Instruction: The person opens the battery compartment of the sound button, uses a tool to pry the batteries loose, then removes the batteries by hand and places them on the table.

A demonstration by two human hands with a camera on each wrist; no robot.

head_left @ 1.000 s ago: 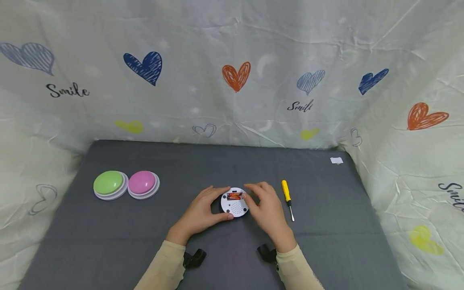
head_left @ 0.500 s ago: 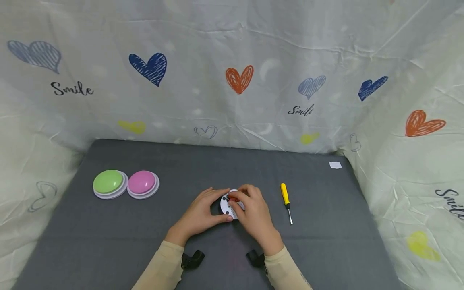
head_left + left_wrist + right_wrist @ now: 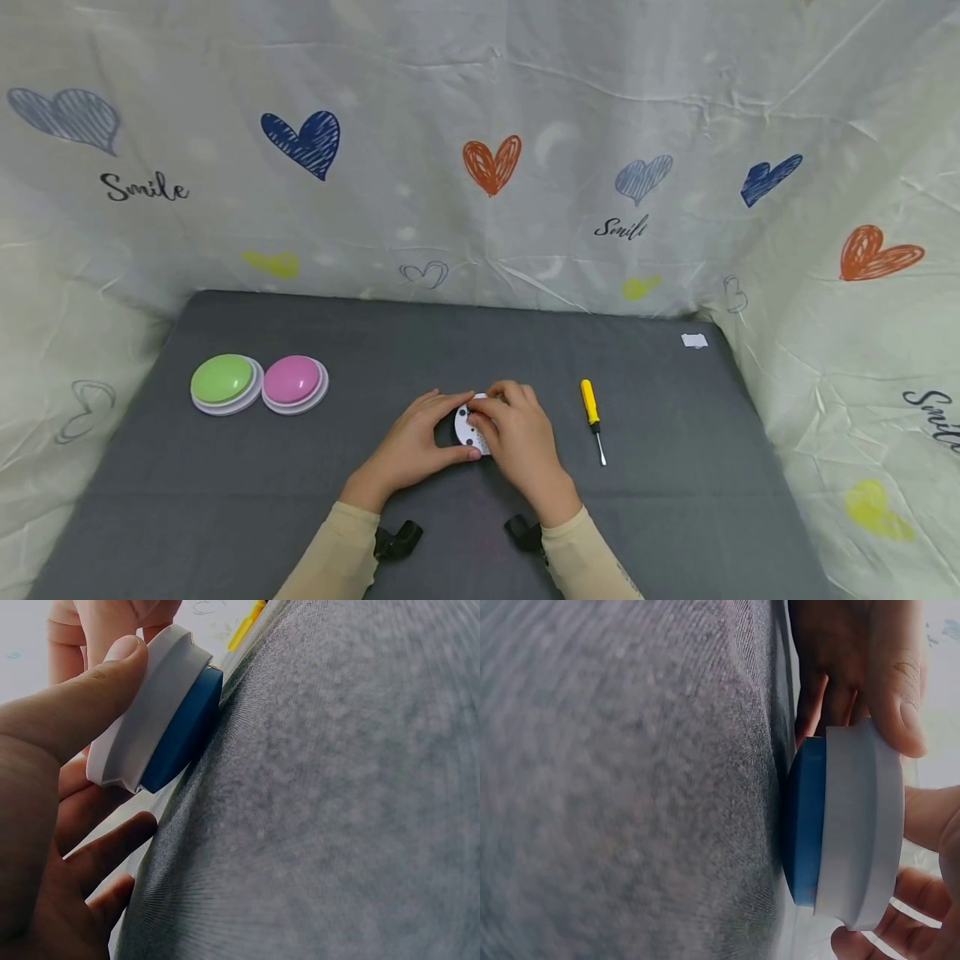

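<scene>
A round white push button (image 3: pixel 462 427) lies upside down, its blue dome (image 3: pixel 184 735) toward the cloth and its speckled underside up. My left hand (image 3: pixel 412 440) grips it by the rim, thumb at the near side and fingers at the far side. Over the underside is my right hand (image 3: pixel 522 446), with index fingertip and thumb tip close together where the battery compartment lies. The batteries are hidden beneath it, and I cannot tell whether it pinches one. In the right wrist view, other right fingers curl by the edge of the white base (image 3: pixel 859 825).
A yellow-handled screwdriver (image 3: pixel 590 404) lies to the right of the hands. At the left, a green push button (image 3: pixel 222 379) and a pink push button (image 3: pixel 292 380) stand side by side. A scrap of white paper (image 3: pixel 694 341) lies at the back right of the grey cloth (image 3: pixel 660 517).
My right hand has moved left from the button's right edge onto its underside, covering the orange-red batteries that showed before. My left hand has kept its grip on the rim.
</scene>
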